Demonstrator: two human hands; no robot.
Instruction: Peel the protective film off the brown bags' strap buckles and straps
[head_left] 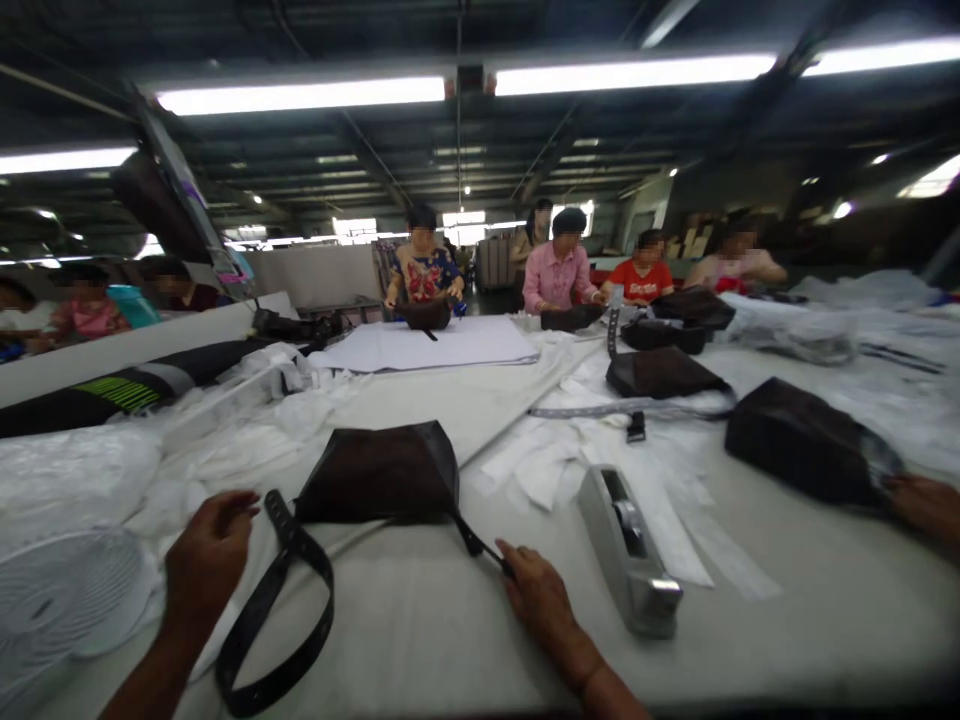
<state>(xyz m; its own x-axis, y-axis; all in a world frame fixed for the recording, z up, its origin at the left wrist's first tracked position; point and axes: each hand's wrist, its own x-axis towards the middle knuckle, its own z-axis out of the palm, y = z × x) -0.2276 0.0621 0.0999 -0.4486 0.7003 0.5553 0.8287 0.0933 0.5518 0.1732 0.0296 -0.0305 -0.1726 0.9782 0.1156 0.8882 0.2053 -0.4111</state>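
Note:
A dark brown bag (382, 472), which looks like a waist bag, lies on the table in front of me. Its long black strap with holes (319, 610) loops toward me on the left. My left hand (208, 550) is raised just left of the strap's upright end, fingers loosely bent and slightly apart, with nothing visible in them. On the other side, my right hand (536, 590) pinches the short strap (480, 545) that comes off the bag's right corner. The fingertips partly cover that strap's end.
A grey tape dispenser (626, 550) stands right of my right hand. A white fan (67, 600) is at the left. Another person's hand (926, 510) touches a dark bag (810, 440) at the right. White paper strips (667, 500) and more bags lie behind; several people work across the table.

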